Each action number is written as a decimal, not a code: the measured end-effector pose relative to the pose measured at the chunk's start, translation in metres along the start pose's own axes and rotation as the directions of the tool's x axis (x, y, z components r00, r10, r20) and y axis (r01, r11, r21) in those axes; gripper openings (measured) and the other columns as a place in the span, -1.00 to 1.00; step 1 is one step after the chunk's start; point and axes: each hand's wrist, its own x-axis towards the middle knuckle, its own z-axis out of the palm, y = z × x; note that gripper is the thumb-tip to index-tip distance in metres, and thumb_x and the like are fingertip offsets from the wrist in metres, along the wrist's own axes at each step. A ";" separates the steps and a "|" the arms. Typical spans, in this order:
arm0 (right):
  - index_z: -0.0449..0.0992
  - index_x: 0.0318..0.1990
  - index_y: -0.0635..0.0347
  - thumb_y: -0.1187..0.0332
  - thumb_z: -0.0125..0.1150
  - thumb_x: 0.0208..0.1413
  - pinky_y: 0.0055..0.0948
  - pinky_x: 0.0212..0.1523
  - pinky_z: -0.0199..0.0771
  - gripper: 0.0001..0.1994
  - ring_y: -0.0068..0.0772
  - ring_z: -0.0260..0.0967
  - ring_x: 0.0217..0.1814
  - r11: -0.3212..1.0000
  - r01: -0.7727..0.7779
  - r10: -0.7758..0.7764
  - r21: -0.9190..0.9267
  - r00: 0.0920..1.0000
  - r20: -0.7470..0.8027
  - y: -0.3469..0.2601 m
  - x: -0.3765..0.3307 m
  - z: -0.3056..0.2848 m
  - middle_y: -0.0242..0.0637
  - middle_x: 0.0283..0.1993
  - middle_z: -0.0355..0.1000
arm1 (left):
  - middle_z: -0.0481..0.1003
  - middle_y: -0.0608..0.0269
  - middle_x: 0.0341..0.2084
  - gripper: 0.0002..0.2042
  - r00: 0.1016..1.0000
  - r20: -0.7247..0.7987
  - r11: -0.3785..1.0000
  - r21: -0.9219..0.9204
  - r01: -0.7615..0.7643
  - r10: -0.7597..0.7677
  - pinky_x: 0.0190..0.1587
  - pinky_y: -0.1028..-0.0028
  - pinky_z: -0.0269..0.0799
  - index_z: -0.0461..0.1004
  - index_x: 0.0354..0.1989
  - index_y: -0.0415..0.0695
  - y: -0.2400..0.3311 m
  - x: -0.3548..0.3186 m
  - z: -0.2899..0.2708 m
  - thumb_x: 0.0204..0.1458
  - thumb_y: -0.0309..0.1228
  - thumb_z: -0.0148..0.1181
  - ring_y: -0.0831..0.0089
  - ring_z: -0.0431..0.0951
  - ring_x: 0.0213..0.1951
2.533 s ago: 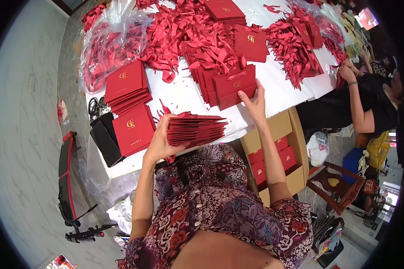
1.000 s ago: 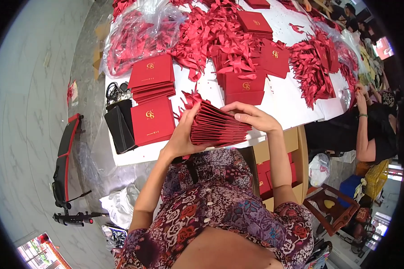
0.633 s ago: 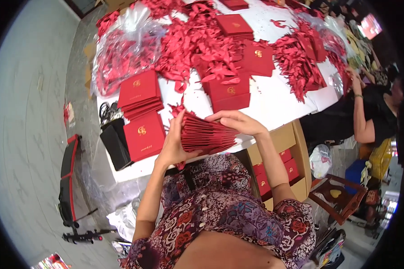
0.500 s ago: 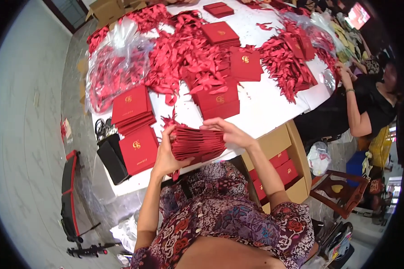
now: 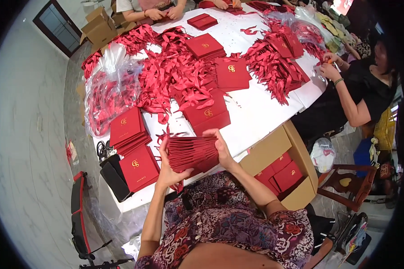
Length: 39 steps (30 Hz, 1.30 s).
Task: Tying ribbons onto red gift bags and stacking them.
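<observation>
A wooden chair point(image 5: 336, 185) stands near a yellow crate point(image 5: 383, 133).

Purple garment point(image 5: 231, 215), dense red and white floral print point(image 5: 283, 244), short loose sleeves point(image 5: 292, 228), bare forearms point(image 5: 154, 219)

stack of flat red bags point(image 5: 192, 153), many thin layers packed close, edges facing camera as near-parallel lines. held level between left hand point(image 5: 167, 168), thumb along lower edge, and right hand point(image 5: 224, 153), cupped against right end. red ribbons point(image 5: 162, 137) jut loosely from left end. stack over near edge of white table point(image 5: 260, 114).
</observation>
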 end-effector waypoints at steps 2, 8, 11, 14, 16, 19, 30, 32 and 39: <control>0.25 0.13 0.33 -0.16 -0.13 0.28 -0.44 0.19 0.23 -0.36 -0.42 0.29 0.11 0.998 0.011 -0.012 0.061 1.000 0.006 0.011 -0.002 -0.005 -0.18 0.04 0.34 | 0.26 -0.06 0.17 0.23 0.997 0.073 1.000 -0.024 0.003 -0.002 0.30 0.24 0.22 -0.35 0.44 -0.21 0.001 0.006 -0.002 -0.35 -0.42 0.53 0.12 0.35 0.20; 0.16 0.23 0.24 -0.23 -0.20 0.29 -0.39 0.26 0.19 -0.32 -0.41 0.23 0.20 0.976 -0.032 0.025 0.214 0.999 0.038 0.016 0.003 -0.010 -0.18 0.10 0.30 | 0.09 -0.13 0.29 0.31 1.000 -0.005 0.996 0.094 0.013 -0.012 0.34 0.23 0.10 -0.25 0.43 -0.34 -0.011 0.011 0.006 -0.47 -0.27 0.62 0.07 0.14 0.32; 0.15 0.23 0.24 -0.32 -0.23 0.26 -0.36 0.23 0.24 -0.25 -0.40 0.25 0.18 0.977 -0.043 0.025 0.211 0.996 0.087 0.015 0.004 -0.008 -0.19 0.10 0.29 | 0.25 -0.08 0.16 0.25 0.998 -0.045 0.990 0.137 -0.043 0.050 0.27 0.24 0.21 -0.19 0.40 -0.32 -0.015 0.011 0.003 -0.47 -0.32 0.63 0.10 0.31 0.20; 0.13 0.25 0.26 -0.48 -0.21 0.13 -0.33 0.28 0.21 -0.09 -0.36 0.23 0.23 0.977 -0.144 0.123 0.156 0.983 0.133 0.006 0.006 -0.008 -0.17 0.16 0.26 | 0.37 0.00 0.03 0.16 0.992 -0.107 0.986 0.157 -0.051 0.069 0.20 0.26 0.31 -0.10 0.33 -0.27 -0.010 0.010 0.001 -0.46 -0.37 0.65 0.16 0.43 0.09; 0.10 0.28 0.26 -0.60 -0.22 -0.02 -0.30 0.33 0.17 0.05 -0.31 0.19 0.30 0.996 -0.066 0.052 0.066 0.979 0.199 0.002 0.006 -0.013 -0.14 0.22 0.22 | 0.37 -0.01 0.03 0.12 0.996 -0.086 0.987 0.160 -0.017 0.031 0.20 0.27 0.31 -0.06 0.30 -0.24 -0.005 0.008 -0.002 -0.44 -0.35 0.65 0.17 0.43 0.10; 0.11 0.29 0.27 -0.24 0.34 -0.08 -0.29 0.32 0.21 -0.04 -0.31 0.19 0.33 0.991 0.019 0.009 -0.129 0.977 0.212 -0.003 -0.004 -0.019 -0.11 0.26 0.21 | 0.46 -0.02 -0.03 0.04 0.996 -0.087 0.984 0.177 0.010 0.006 0.10 0.28 0.43 0.02 0.25 -0.21 0.001 0.009 -0.003 -0.42 -0.34 0.67 0.19 0.52 0.04; 0.27 0.20 0.27 0.44 0.60 -0.20 -0.39 0.16 0.43 -0.23 -0.43 0.40 0.12 0.958 -0.171 0.204 -0.229 0.971 0.128 0.015 0.005 -0.024 -0.22 0.10 0.44 | 0.63 0.09 -0.30 -0.29 0.993 -0.090 0.970 0.222 0.097 -0.079 -0.11 0.36 0.57 0.30 -0.09 -0.19 0.002 0.026 -0.009 -0.36 -0.19 0.66 0.28 0.67 -0.21; 0.25 0.25 0.26 0.44 0.61 -0.21 -0.38 0.22 0.37 -0.18 -0.43 0.35 0.19 0.974 -0.148 0.179 -0.170 0.966 0.185 0.016 0.002 -0.025 -0.22 0.17 0.39 | 0.64 0.09 -0.30 -0.29 0.995 -0.072 0.962 0.262 0.083 -0.066 -0.11 0.37 0.58 0.31 -0.11 -0.19 0.000 0.022 -0.012 -0.37 -0.18 0.66 0.30 0.68 -0.21; 0.40 0.11 0.33 0.44 0.59 -0.18 -0.40 0.17 0.42 -0.35 -0.48 0.45 0.05 0.985 -0.161 0.168 -0.066 0.980 0.109 0.004 -0.006 -0.017 -0.31 0.01 0.51 | 0.62 0.06 -0.24 -0.23 0.997 -0.072 0.950 0.312 -0.014 0.039 -0.08 0.36 0.55 0.32 0.03 -0.23 0.024 0.021 -0.010 -0.36 -0.24 0.66 0.25 0.66 -0.18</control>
